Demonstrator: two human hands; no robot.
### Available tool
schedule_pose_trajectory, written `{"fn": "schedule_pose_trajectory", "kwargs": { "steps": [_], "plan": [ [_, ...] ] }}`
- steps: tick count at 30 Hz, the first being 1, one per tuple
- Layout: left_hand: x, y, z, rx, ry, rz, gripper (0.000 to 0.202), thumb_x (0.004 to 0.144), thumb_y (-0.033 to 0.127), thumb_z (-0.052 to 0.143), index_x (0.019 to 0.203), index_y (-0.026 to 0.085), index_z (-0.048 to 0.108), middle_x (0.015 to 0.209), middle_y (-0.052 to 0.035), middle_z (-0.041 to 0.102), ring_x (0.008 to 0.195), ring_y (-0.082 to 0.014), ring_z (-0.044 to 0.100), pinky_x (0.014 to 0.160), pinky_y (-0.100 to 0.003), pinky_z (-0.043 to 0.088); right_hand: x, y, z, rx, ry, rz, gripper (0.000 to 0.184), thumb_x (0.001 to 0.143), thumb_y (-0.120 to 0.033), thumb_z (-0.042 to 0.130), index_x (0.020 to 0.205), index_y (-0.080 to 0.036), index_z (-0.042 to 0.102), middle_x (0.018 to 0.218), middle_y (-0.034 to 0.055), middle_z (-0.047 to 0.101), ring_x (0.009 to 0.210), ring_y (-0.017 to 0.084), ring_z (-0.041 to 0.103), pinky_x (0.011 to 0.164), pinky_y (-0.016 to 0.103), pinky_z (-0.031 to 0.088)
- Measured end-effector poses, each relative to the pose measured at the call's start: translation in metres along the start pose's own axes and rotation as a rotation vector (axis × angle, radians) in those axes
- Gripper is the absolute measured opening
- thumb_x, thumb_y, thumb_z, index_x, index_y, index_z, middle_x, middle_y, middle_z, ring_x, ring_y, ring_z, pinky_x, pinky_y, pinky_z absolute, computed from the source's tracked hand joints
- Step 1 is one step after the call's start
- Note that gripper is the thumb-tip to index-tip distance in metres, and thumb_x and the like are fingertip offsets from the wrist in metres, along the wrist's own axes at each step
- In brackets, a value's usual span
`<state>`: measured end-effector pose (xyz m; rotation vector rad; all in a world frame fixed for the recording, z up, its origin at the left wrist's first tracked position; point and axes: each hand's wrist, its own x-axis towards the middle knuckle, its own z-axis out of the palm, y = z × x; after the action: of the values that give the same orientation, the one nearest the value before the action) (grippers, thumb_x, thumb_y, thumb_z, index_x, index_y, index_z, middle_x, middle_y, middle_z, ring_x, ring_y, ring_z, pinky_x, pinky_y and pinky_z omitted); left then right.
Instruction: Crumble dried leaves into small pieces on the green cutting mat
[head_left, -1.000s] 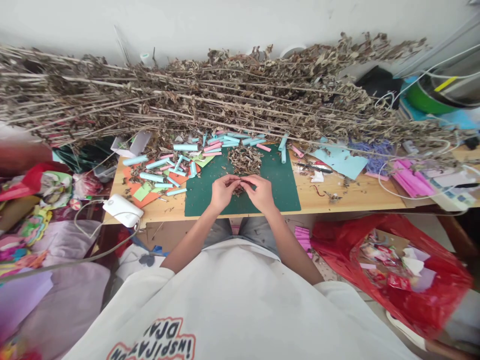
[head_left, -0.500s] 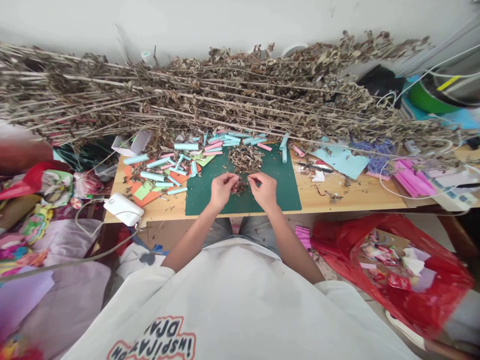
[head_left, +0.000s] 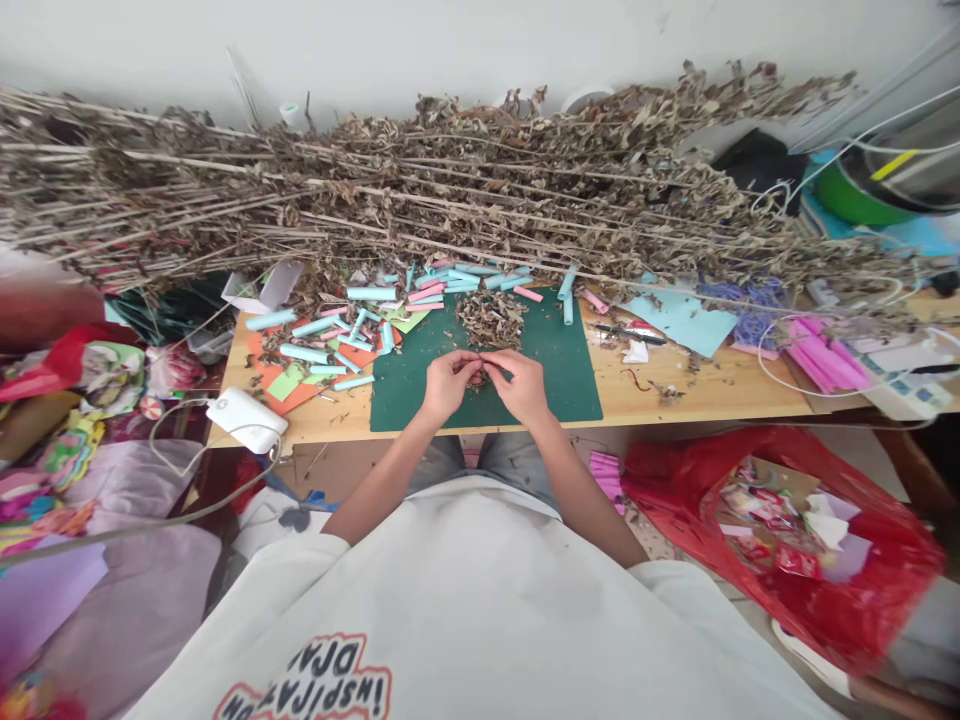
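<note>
My left hand and my right hand meet fingertip to fingertip over a green cutting mat. Both are closed in a pinch, and whatever is between the fingers is too small and hidden to make out. Just beyond them lies a heap of dried, crumbled leaves; more leaf bits show beneath the fingers. Rolled paper tubes in blue and pink are scattered along the mat's far edge and to its left.
Long dried stalks with leaves stretch across the back. A white power bank with a cable sits at the table's left front edge. At right are light blue paper and a pen. A red plastic bag of scraps hangs below right.
My right hand has moved left and my left hand slightly right, so the gap between them has closed and their fingertips now touch. The heap and tubes have stayed put.
</note>
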<state>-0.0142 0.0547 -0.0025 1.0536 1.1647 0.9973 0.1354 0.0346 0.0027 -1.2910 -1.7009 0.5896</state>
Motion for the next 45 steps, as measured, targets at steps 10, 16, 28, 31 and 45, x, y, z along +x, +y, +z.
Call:
{"fn": "schedule_pose_trajectory", "kwargs": {
  "steps": [10,16,28,31,45],
  "plan": [
    [-0.002,0.002,-0.002,0.179,0.025,0.073,0.02,0.08,0.033,0.062,0.08,0.014,0.069,0.064,-0.0002,0.064,0.054,-0.0091,0.054,0.055,-0.021,0.045,-0.004,0.004,0.002,-0.196,0.063,0.066,0.018,0.089,-0.018,0.051,0.091,-0.018,0.069,0.086,0.0076,0.071,0.08,0.021,0.066,0.077,0.031,0.052],
    [0.002,-0.002,-0.004,0.108,0.058,0.032,0.027,0.074,0.033,0.07,0.091,0.013,0.075,0.076,-0.0046,0.072,0.06,-0.0117,0.06,0.061,-0.025,0.049,-0.001,0.008,0.0,-0.12,0.038,0.03,0.029,0.087,-0.011,0.046,0.096,-0.02,0.072,0.096,0.0072,0.073,0.09,0.02,0.068,0.085,0.033,0.053],
    [0.002,-0.008,0.001,0.069,0.022,0.019,0.022,0.072,0.033,0.071,0.083,0.013,0.071,0.069,-0.0026,0.069,0.058,-0.0109,0.061,0.061,-0.025,0.052,-0.001,0.001,0.003,-0.017,0.033,0.083,0.017,0.089,-0.025,0.056,0.088,-0.02,0.072,0.087,0.0055,0.073,0.08,0.019,0.067,0.079,0.032,0.053],
    [0.0,-0.006,0.004,0.062,0.019,0.026,0.022,0.074,0.034,0.07,0.082,0.013,0.07,0.069,-0.0023,0.069,0.059,-0.0106,0.06,0.06,-0.023,0.05,-0.001,0.001,0.004,-0.06,0.026,0.086,0.017,0.089,-0.023,0.053,0.087,-0.02,0.069,0.084,0.0054,0.071,0.078,0.019,0.065,0.076,0.031,0.051],
    [0.001,-0.002,-0.008,0.718,-0.002,0.546,0.02,0.09,0.018,0.053,0.097,0.018,0.072,0.096,-0.0076,0.07,0.093,-0.0182,0.063,0.088,-0.031,0.05,0.002,0.016,0.002,-0.169,-0.039,0.016,0.03,0.081,-0.006,0.046,0.089,-0.02,0.072,0.095,0.0068,0.071,0.093,0.021,0.065,0.088,0.034,0.051]
  ]
}}
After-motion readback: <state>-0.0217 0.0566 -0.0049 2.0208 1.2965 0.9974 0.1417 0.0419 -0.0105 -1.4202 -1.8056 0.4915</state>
